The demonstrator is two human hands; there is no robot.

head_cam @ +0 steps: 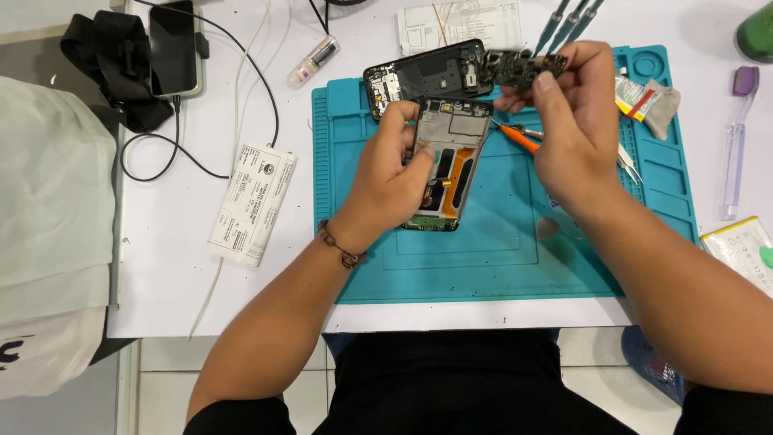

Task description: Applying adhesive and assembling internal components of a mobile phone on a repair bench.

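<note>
My left hand (392,179) grips an opened phone frame (448,161) with its insides facing up, an orange flex strip showing in the middle. It is held just above the teal work mat (499,258). My right hand (573,121) pinches a dark circuit board (519,68) and holds it above and to the right of the phone frame. A black phone back cover (427,76) lies on the mat behind the frame. An orange-handled screwdriver (515,137) lies on the mat under my right hand.
A white power adapter (252,201) with cables lies left of the mat, and a phone (174,47) sits on a black stand at the back left. Tweezers (564,24), a purple brush (737,137), a small tube (316,60) and a green bottle (757,32) ring the mat.
</note>
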